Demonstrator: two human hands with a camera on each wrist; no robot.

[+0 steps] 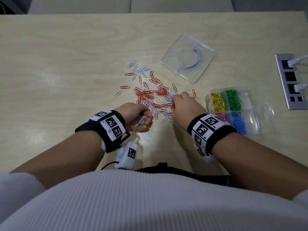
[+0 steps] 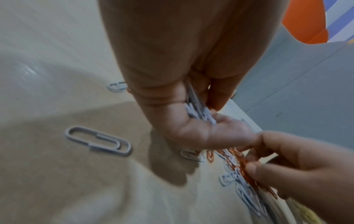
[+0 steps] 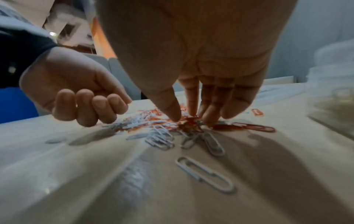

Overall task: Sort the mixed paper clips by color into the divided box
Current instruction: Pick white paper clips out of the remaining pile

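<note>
Orange and white paper clips (image 1: 155, 97) remain heaped on the table (image 1: 66, 64). Left hand (image 1: 138, 117) curls round a bunch of white clips. Right hand (image 1: 183, 105) pinches orange clips in the heap. Divided box (image 1: 250, 112), just right, already holds yellow, green, pink, blue. Next, likely: lift cleanly, carry to a free compartment.

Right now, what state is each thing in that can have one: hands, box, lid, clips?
left hand: curled, holding a bunch of white clips
right hand: fingertips pinching orange clips in the pile
pile: orange and white clips, still mixed on the table
divided box: open; yellow, green, pink and blue compartments filled
lid: off, lying apart on the table
</note>
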